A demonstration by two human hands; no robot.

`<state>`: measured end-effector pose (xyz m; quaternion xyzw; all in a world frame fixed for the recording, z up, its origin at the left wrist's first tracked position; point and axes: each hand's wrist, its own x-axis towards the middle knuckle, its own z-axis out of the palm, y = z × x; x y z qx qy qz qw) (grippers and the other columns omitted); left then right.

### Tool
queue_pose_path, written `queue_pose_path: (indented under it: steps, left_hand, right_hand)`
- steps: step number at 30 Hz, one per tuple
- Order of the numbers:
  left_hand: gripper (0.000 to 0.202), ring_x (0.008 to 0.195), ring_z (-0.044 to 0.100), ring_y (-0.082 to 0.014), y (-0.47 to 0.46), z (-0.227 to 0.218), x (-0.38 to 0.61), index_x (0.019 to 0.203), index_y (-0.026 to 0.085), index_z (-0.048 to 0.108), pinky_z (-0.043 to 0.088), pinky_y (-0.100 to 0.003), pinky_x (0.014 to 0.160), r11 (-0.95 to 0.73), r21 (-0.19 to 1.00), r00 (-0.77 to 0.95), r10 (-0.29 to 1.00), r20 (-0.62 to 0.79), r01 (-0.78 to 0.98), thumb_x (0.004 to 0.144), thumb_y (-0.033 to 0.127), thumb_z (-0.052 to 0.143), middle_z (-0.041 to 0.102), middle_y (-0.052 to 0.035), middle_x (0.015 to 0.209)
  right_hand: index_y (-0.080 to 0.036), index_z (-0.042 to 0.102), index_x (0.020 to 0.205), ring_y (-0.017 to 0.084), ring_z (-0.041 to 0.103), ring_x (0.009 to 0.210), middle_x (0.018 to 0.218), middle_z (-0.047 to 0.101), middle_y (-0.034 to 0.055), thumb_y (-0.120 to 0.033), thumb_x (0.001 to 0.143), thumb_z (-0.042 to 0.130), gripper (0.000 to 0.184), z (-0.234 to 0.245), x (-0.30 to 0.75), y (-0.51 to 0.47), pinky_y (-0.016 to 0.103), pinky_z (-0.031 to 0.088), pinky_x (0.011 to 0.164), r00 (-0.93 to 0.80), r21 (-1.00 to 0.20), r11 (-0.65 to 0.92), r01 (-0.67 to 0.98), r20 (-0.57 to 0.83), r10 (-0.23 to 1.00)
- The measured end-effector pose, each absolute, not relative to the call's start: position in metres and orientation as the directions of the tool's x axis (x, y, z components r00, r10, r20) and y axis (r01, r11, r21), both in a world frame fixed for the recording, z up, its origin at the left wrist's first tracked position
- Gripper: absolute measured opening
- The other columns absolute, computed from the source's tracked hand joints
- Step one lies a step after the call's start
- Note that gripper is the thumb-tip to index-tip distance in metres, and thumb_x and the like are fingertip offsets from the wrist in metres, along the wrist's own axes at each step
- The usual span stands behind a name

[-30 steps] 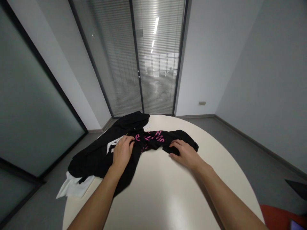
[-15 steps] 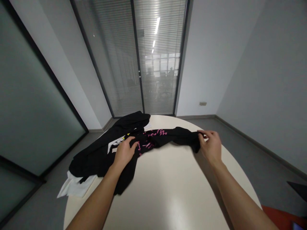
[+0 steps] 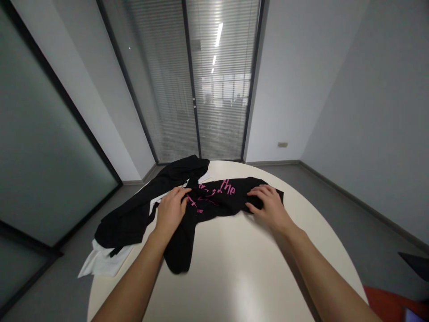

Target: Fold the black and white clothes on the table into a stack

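Two changes: right hand (image 3: 268, 206) lowered, pinch released, open on black shirt (image 3: 217, 202); left hand (image 3: 170, 211) open, stayed.

I see the black shirt (image 3: 214, 201) with pink lettering lying partly spread and rumpled, print up, at the far left of the round white counter (image 3: 234, 268).

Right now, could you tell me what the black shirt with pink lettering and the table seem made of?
Black shirt: soft matte cloth, probably cotton knit; it wrinkles and drapes limply. Table: hard cream top, perhaps laminate or painted wood; semi-gloss, with a soft light reflection.
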<state>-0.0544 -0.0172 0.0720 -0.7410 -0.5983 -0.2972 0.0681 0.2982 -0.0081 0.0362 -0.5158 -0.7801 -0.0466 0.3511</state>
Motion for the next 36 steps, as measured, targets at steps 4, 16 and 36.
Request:
queue_pose_path:
  steps: [4,16,36]
  left_hand:
    - [0.047,0.110,0.067,-0.0295,-0.022,0.073,-0.047,0.130,0.024,0.061,0.052,-0.039,0.093,-0.204,0.272,0.086,0.916,0.391,0.940,0.091,0.051,0.060,0.068,-0.0081,0.127]
    - [0.024,0.098,0.070,-0.0263,0.002,0.053,-0.071,0.109,0.025,0.068,0.051,-0.039,0.090,-0.206,0.573,-0.040,0.921,0.387,0.793,0.089,0.029,0.055,0.075,-0.0059,0.104]
    - [0.016,0.091,0.071,-0.0230,-0.005,0.064,-0.067,0.100,0.028,0.068,0.050,-0.030,0.076,-0.172,0.498,-0.068,0.902,0.427,0.850,0.087,0.036,0.065,0.075,-0.0022,0.095]
  right_hand:
    - [-0.027,0.063,0.125,0.035,0.050,0.127,0.128,0.065,0.0090,-0.040,0.078,0.075,0.051,0.029,0.299,-0.012,0.056,0.037,0.106,-0.359,-0.298,0.482,0.824,0.384,0.851]
    - [-0.028,0.057,0.114,0.027,0.069,0.081,0.097,0.075,0.0057,-0.043,0.098,0.047,0.024,0.032,0.326,-0.007,0.034,0.044,0.067,-0.001,-0.428,0.197,0.882,0.416,0.909]
    - [-0.024,0.054,0.138,0.032,0.051,0.133,0.142,0.057,0.0127,-0.033,0.090,0.060,0.049,0.019,0.298,-0.009,0.054,0.039,0.111,-0.260,-0.343,0.431,0.835,0.443,0.858]
